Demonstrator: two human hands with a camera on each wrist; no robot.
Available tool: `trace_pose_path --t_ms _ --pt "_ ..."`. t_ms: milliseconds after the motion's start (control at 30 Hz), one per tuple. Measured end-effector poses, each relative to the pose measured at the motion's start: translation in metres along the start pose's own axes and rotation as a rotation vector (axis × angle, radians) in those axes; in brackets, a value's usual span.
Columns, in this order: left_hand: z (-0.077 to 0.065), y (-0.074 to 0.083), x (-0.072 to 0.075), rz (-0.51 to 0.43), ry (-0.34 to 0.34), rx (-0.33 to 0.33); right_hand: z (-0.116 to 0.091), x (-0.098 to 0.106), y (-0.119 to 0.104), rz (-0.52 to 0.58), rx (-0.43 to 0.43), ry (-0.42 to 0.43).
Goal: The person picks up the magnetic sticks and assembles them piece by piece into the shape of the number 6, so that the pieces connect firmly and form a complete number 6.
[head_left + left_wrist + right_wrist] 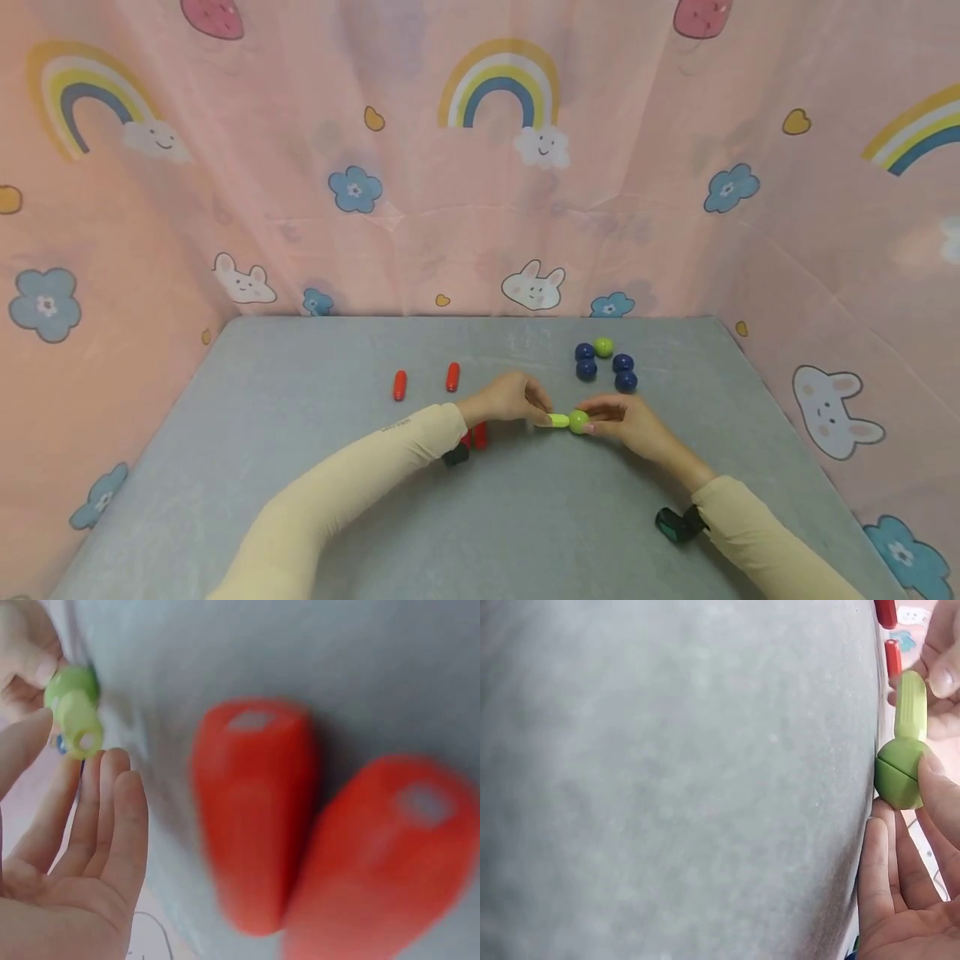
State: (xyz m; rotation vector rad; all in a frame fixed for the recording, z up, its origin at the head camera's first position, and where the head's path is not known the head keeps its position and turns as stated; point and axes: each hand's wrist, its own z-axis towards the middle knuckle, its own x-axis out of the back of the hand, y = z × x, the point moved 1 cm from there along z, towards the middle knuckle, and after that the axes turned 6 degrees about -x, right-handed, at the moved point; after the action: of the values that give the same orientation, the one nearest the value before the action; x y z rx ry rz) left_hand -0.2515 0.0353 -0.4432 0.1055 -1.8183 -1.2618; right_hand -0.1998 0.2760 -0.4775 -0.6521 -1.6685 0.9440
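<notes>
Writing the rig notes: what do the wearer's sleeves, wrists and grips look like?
Both sleeves are long and cream. The left sleeve has small dark lettering near its end, too small to read; none shows on the right sleeve. Left wrist device: dark. Right wrist device: black with a greenish face. Left grip and right grip: bare, no gloves.

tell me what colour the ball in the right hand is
The ball is green, seen best in the right wrist view.
</notes>
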Motion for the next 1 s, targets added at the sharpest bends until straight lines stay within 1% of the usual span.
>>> trace_pose_path --t_ms 67,200,300,433,533,700,767,867,1000 --pt "0.006 0.003 0.005 -0.005 -0.017 -0.015 0.0 0.001 0.0 -0.001 0.002 -0.002" --pt "0.024 0.008 0.013 0.009 -0.012 -0.094 -0.001 0.002 0.0 0.004 0.014 -0.014" --pt "0.042 0.009 0.015 0.016 0.028 -0.15 -0.001 0.002 0.0 0.012 0.018 -0.019" --pt "0.066 0.01 0.014 -0.016 0.104 -0.187 -0.001 0.002 0.001 0.018 0.019 -0.02" --pt "0.081 0.011 0.012 -0.041 0.166 -0.185 0.0 0.002 0.002 0.032 0.019 -0.026" --pt "0.104 0.012 0.011 -0.051 0.265 -0.202 0.001 0.001 0.004 0.046 0.016 -0.03" --pt "0.113 0.011 0.011 -0.062 0.292 -0.201 0.001 0.001 0.005 0.045 0.017 -0.028" --pt "0.123 0.009 0.011 -0.067 0.322 -0.183 0.001 0.001 0.006 0.041 0.02 -0.029" --pt "0.13 0.01 0.009 -0.041 0.342 -0.151 0.001 0.002 0.007 0.048 0.022 -0.031"
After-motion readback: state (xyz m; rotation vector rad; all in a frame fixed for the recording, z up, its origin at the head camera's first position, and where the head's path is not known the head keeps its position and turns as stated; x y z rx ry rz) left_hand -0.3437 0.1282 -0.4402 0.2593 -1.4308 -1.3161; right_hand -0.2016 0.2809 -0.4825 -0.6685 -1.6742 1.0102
